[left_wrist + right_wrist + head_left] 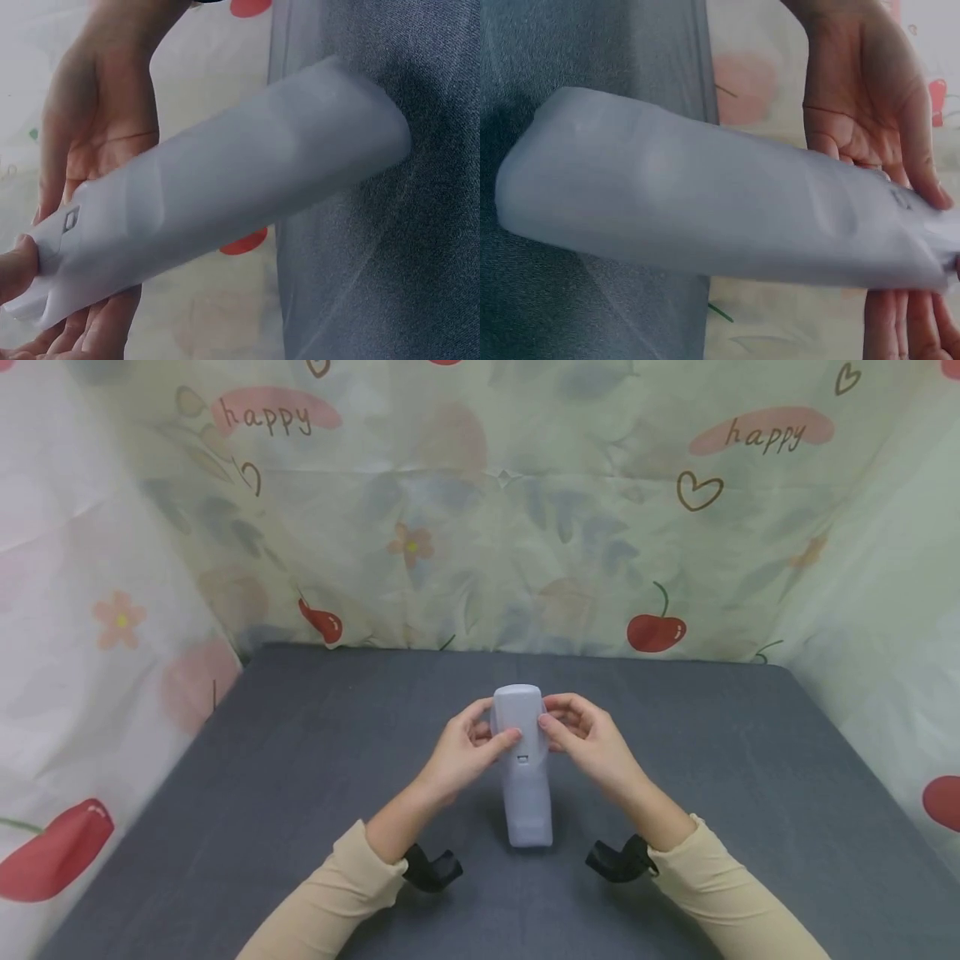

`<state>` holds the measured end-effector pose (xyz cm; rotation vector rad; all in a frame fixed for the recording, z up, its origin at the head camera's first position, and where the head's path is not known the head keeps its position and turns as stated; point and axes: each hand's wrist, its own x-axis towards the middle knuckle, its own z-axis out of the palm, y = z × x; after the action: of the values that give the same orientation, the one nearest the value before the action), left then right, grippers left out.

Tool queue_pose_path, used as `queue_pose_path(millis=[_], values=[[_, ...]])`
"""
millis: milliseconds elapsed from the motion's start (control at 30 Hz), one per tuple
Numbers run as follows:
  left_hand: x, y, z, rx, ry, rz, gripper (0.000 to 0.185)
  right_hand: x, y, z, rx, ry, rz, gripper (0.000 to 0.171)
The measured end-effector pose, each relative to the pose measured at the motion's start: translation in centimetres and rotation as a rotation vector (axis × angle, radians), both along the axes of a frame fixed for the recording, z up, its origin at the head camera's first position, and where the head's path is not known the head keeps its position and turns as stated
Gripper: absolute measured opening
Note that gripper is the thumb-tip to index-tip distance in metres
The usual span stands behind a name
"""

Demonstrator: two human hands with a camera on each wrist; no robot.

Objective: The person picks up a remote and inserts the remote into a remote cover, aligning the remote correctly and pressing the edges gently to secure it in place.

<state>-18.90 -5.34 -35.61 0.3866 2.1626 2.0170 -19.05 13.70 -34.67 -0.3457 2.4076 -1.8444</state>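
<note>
1 grey remote (523, 768), 2 hands, 2 black wrist mounts, 1 grey table (225, 793).

Long beige sleeves (337, 893) to both wrists, a black camera mount (431, 868) strapped under each, bare hands.

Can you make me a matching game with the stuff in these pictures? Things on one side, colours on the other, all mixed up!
Things:
1. remote
2. table
3. sleeve
4. cherry

Colours:
A. red
B. dark grey
C. pale grey-white
D. beige

Pairs: 1-C, 2-B, 3-D, 4-A

The left hand and the right hand both hold the remote.
</note>
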Motion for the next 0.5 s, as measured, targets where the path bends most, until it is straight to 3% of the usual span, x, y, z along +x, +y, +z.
queue_pose_path(millis=[300, 400, 500], values=[[0.12, -0.06, 0.50, -0.006, -0.036, -0.020, 0.046, -0.39, 0.83, -0.40, -0.136, -0.083, 0.040, 0.045], [0.15, -0.01, 0.58, 0.016, -0.013, -0.014, 0.046, -0.39, 0.86, -0.46, -0.155, -0.083, 0.034, 0.043], [0.23, 0.07, 0.66, 0.053, 0.056, -0.009, 0.044, -0.22, 0.74, -0.44, -0.125, -0.048, 0.029, 0.039]])
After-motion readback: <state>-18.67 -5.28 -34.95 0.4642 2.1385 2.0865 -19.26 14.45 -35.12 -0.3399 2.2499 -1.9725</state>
